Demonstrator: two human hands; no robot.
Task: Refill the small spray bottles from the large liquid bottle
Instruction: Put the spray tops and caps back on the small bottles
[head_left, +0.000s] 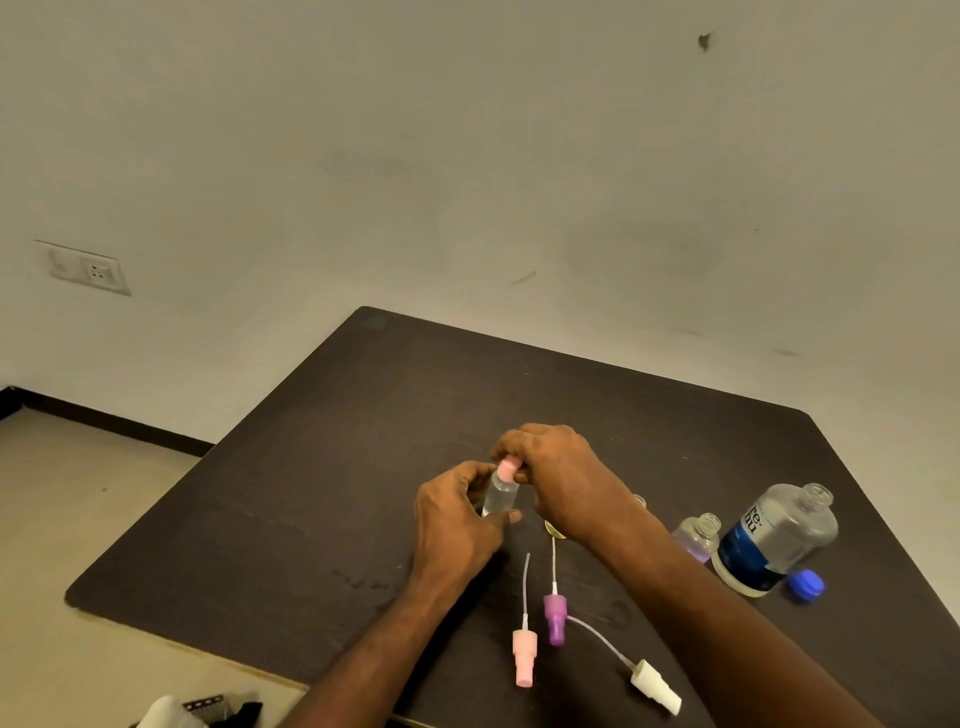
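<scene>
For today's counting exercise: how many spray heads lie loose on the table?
3: pink head nearest the front edge, purple head just behind it, white head to their right. Others may hide under the hands.

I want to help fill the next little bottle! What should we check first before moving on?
1. Small clear bottle held by left hand: ok.
2. Its pink spray cap, pinched by right hand, screwed tight: cannot tell.
3. Next small bottle with purple tint open: ok.
4. Large clear bottle with blue label uncapped, round blue cap beside it: ok.
5. Loose pink, purple and white sprayers ready on dark table: ok.
</scene>
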